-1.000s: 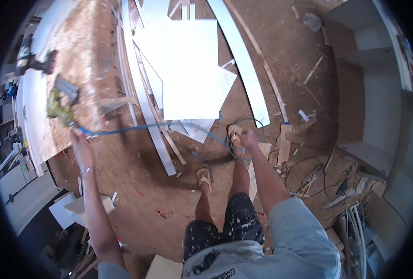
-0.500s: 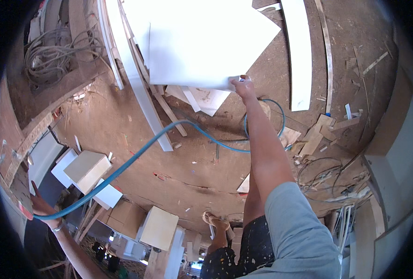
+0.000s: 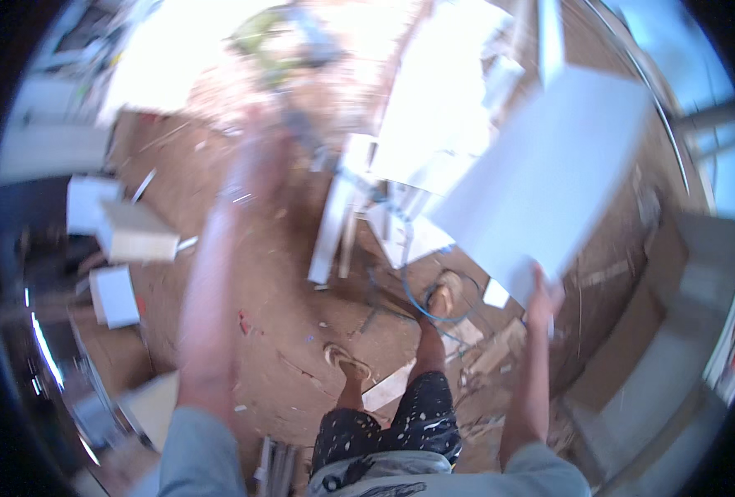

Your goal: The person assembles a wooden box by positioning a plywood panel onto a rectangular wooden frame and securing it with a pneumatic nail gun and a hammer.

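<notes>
A flat white board [image 3: 554,166] stretches up and away at the right. My right hand [image 3: 543,298] grips its near edge, thumb over the face. Motion smears my left hand [image 3: 264,157], held out ahead over the left side of the floor, so its fingers cannot be made out. A blue hose [image 3: 406,273] loops by my foot and runs up toward that hand, where it blurs; whether the hand holds it is unclear.
White panels and strips [image 3: 338,215] lie ahead on the brown floor. Pale boxes [image 3: 139,232] stand at the left. A large pale cabinet-like piece [image 3: 674,331] is at the right. Wood scraps [image 3: 500,352] lie near my feet.
My view has swung round. The white board, still in my right hand, has come off the stack ahead to the right. My left arm has swung from the far lower left to ahead.
</notes>
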Tool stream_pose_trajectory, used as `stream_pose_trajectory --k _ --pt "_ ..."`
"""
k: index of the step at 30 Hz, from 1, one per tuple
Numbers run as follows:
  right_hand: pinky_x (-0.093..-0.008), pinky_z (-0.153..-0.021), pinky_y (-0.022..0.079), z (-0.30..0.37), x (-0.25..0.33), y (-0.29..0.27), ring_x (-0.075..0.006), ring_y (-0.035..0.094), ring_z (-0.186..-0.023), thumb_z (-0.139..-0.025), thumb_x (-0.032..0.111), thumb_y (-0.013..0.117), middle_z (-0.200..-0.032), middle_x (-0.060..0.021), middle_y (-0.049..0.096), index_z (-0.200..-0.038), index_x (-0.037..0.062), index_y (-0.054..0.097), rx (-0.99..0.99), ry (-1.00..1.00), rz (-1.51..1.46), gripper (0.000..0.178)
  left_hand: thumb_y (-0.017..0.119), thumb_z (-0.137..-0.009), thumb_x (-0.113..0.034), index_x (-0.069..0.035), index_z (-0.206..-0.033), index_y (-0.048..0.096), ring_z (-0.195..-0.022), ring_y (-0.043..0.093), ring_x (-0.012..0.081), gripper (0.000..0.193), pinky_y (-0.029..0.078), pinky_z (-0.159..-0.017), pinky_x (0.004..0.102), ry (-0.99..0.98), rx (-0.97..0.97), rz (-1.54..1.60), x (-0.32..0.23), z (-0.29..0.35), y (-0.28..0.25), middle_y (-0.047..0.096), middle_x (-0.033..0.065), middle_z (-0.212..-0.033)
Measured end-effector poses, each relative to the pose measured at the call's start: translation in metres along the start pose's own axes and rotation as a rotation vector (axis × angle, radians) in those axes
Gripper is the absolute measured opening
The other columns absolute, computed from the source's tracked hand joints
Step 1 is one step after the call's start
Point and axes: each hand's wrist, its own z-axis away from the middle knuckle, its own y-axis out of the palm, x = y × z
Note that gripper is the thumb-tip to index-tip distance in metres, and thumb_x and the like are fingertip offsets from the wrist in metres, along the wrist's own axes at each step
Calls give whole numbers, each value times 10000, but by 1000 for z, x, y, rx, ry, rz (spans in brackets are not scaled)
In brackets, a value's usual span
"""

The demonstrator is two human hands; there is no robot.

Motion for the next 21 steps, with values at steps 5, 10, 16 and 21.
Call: stream_pose_trajectory --k 5,10,16,21 --pt "-404 -902 486 187 59 -103 -256 609 -998 -978 315 620 -1136 -207 653 -1211 -124 590 -230 -387 -13 497 569 -978 -340 7 -1290 440 -1089 596 393 484 458 -911 478 -437 -106 1045 -85 78 -117 601 300 -1132" --pt "-410 -941 459 390 122 -109 -308 605 -1067 -999 342 575 -1225 -250 626 -1269 -114 567 -398 -675 3 530 472 -1023 -400 -9 -1483 268 -1159 588 411 636 431 -1010 429 -390 229 1054 -109 290 -206 607 245 -1259" --pt "-401 -892 488 565 188 -37 -276 613 -1028 -991 298 597 -1170 -227 644 -1197 -117 604 -248 -936 -98 464 468 -1047 -365 -14 -1404 459 -1213 578 227 502 431 -1054 345 -582 194 1211 -28 604 -168 598 128 -1309" --pt "-346 -831 491 663 220 78 -199 615 -930 -997 233 589 -1054 -167 674 -1132 -95 618 132 -1120 -154 357 513 -1038 -263 -11 -1394 457 -1208 577 181 440 454 -1031 313 -967 -271 1488 33 693 -291 619 133 -1291"
